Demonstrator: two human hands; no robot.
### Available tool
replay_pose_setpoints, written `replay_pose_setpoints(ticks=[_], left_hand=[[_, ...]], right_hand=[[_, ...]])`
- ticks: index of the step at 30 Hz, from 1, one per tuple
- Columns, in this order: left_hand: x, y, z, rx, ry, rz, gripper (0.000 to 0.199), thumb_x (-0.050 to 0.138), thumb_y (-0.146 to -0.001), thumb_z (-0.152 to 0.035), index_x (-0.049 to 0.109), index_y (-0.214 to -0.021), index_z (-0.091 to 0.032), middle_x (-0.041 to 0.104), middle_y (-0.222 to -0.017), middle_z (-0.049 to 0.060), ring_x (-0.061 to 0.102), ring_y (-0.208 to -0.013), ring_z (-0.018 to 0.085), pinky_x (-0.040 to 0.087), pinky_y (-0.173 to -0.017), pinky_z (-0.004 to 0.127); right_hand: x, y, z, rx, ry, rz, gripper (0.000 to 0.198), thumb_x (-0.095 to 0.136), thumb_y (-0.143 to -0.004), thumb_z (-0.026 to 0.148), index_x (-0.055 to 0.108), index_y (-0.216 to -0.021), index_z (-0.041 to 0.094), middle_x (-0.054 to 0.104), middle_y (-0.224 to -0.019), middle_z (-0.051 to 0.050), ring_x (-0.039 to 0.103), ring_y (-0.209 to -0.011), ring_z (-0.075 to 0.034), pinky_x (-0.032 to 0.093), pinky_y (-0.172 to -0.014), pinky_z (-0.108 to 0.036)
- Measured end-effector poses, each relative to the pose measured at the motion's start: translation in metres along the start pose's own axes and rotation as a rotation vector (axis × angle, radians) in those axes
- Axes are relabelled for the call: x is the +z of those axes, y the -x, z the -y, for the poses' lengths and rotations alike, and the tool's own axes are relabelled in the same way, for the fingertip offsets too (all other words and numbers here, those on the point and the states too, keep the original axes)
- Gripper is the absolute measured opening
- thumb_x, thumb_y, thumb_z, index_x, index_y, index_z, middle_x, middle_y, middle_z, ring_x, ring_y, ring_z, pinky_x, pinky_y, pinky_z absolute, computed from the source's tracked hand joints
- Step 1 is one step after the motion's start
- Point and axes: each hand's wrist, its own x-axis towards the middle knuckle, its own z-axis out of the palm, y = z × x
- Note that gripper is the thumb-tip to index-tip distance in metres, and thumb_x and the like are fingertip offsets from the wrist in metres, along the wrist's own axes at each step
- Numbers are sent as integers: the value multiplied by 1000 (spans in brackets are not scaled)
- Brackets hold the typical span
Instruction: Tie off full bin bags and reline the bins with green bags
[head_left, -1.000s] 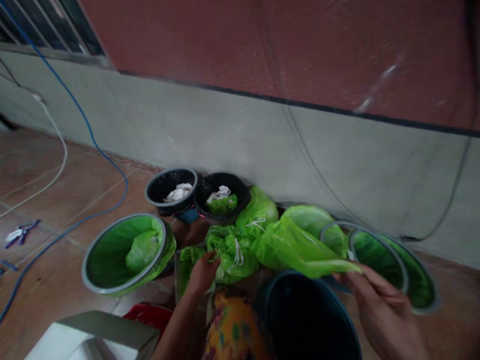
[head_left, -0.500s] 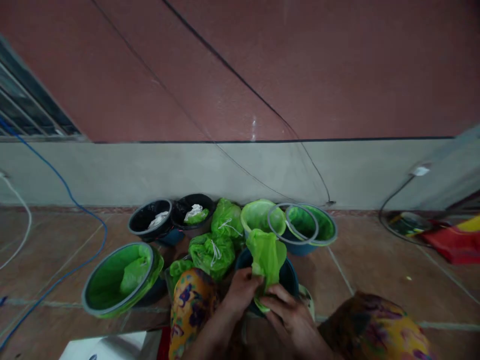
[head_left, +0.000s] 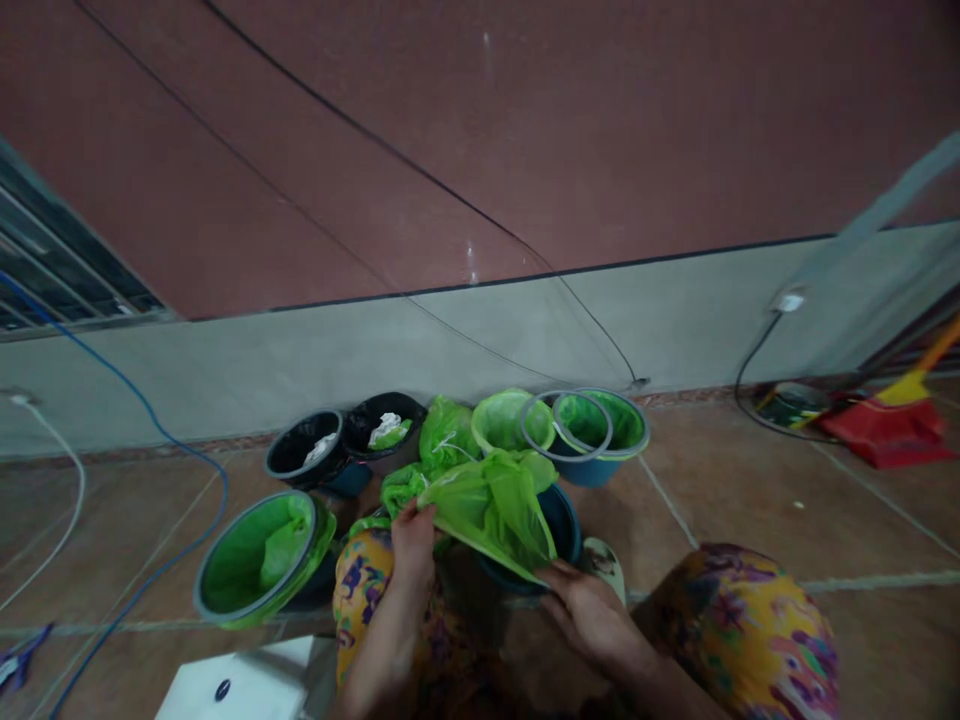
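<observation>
A light green plastic bag [head_left: 491, 510] is stretched wide between my two hands, its edge pulled taut. My left hand [head_left: 414, 535] pinches the left corner. My right hand [head_left: 581, 600] grips the right end, lower down. Beneath the bag stands a dark blue bucket [head_left: 568, 525], its rim partly covered by the bag. Just behind my left hand lie tied green bags [head_left: 448, 435] with white strings. Beyond the bucket are a green-lined bin [head_left: 499, 422] and a blue bin with a green liner [head_left: 622, 430], with loose grey rings [head_left: 536, 440] resting across them.
At the left, a large green-lined bin [head_left: 225, 570] leans over. Two black-lined bins [head_left: 285, 450] stand by the wall. A white box [head_left: 247, 680] sits near my left knee. A blue cable [head_left: 161, 420] crosses the left floor. A red dustpan [head_left: 892, 430] lies far right.
My hands have moved apart, the left one leftward, spreading the bag that was bunched upright between them into a wide sheet. The view has tilted and shifted.
</observation>
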Motion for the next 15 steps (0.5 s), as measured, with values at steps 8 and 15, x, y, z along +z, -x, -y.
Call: replay_pose_setpoints(ticks=[8, 15], left_hand=[[-11, 14, -35, -129, 298, 243, 23, 67, -59, -8, 63, -79, -18, 71, -76, 0, 66, -69, 14, 55, -68, 24], [-26, 28, -56, -140, 251, 297, 37, 72, -54, -16, 65, -90, -17, 69, -75, -3, 66, -67, 15, 53, -67, 25]], right_hand=[[3, 23, 25, -57, -102, 32, 23, 48, -92, 26, 70, -90, 20, 71, -91, -4, 67, -88, -17, 44, -77, -26], [2, 20, 47, -175, -335, -144, 22, 53, -94, 31, 72, -103, 23, 74, -98, -4, 68, -89, -17, 49, -78, -24]])
